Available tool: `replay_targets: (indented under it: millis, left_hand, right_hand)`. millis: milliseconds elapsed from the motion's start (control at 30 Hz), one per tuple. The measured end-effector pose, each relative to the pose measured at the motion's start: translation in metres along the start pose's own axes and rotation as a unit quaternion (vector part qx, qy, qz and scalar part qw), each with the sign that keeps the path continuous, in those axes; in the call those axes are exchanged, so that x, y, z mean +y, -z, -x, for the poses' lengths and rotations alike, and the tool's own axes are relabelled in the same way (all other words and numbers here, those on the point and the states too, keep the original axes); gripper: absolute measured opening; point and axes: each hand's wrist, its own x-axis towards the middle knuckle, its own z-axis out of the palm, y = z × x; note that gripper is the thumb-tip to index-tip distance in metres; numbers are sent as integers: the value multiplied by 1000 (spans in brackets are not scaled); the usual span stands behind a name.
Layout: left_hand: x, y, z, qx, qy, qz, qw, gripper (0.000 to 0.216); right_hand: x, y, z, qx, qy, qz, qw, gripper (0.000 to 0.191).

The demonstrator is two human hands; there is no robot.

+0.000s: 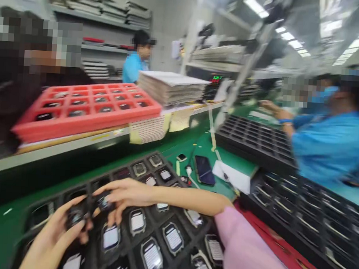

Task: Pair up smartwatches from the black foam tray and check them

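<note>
A black compartment tray (104, 177) lies before me, with smartwatch bodies in its pockets; several show lit white screens, such as one watch (152, 255) near the front. Over its left side, my left hand (59, 230) is closed round a dark watch body (76, 215), held between thumb and fingers. Beside it, my right hand (130, 196) reaches in from the right and grips another dark watch body (104, 202) with its fingertips. Its lower fingers hang just above a lit watch (111, 236). Blur and the fingers hide details of both held pieces.
A red foam tray (58, 126) and a stack of sheets (173, 87) rest on the ledge ahead. A phone (204, 169) and cables lie on the green table. Black trays (258, 141) stand at right, near a co-worker's blue sleeve (328, 139). Other people are further back.
</note>
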Motion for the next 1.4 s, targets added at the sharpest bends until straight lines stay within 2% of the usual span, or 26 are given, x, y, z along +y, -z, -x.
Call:
replay_targets:
  millis: [100, 200, 300, 633, 933, 1033, 1167, 1233, 1267, 1333, 1400]
  left_hand:
    - [2, 2, 5, -11, 6, 100, 995, 48]
    - [6, 2, -5, -60, -8, 166, 984, 41]
    - [7, 7, -13, -88, -7, 183, 979, 35]
    - [2, 11, -13, -99, -21, 178, 979, 31]
    - [5, 11, -12, -108, -37, 137, 984, 32]
    - [4, 11, -12, -94, -51, 129, 986, 33]
    - [11, 12, -13, -39, -70, 121, 989, 37]
    - [18, 14, -12, -10, -71, 116, 991, 39]
    - [22, 15, -11, 1, -71, 114, 991, 39]
    - [30, 20, -8, 12, -78, 113, 991, 40]
    - [36, 26, -4, 20, -95, 114, 989, 41]
  right_hand:
    - [-1, -2, -4, 74, -8, 20, 997, 34]
    - [-3, -4, -8, 143, -11, 56, 988, 34]
    - [-6, -7, -12, 171, -22, 89, 981, 38]
    - [-5, -9, -14, 178, -41, 126, 975, 50]
    - [-4, -12, -13, 189, -23, 180, 965, 47]
    - [-5, -14, -12, 180, -28, 200, 963, 51]
    - [-2, -12, -15, 127, -32, 220, 967, 72]
    - [0, -6, -21, 118, -27, 320, 940, 67]
    - [1, -2, -24, 114, -14, 401, 909, 61]
    - [0, 5, -31, 97, 28, 569, 816, 51]
    - [-6, 8, -37, 66, 55, 679, 729, 51]
